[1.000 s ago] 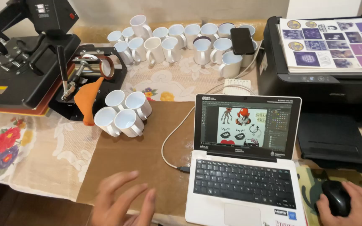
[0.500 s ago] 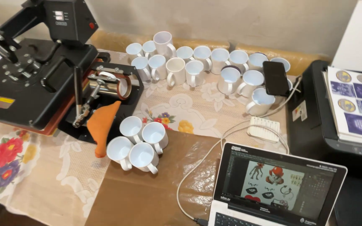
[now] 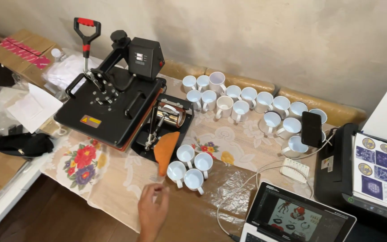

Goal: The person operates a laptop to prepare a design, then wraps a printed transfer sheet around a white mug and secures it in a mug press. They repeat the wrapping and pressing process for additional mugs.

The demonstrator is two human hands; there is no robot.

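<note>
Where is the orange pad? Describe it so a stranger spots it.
Start at the big black heat press. In front of the small mug press beside it sits an orange pad, the only orange thing, just left of four white mugs.

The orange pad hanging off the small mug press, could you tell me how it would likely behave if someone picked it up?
The orange pad droops over the edge of the mug press, so it is probably floppy. It looks thin, hence likely light. The left hand is just below its tip, and four white mugs stand close by, so a swing might nudge them.

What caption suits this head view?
Left hand reaches toward an orange pad beside four white mugs and a heat press.
</note>
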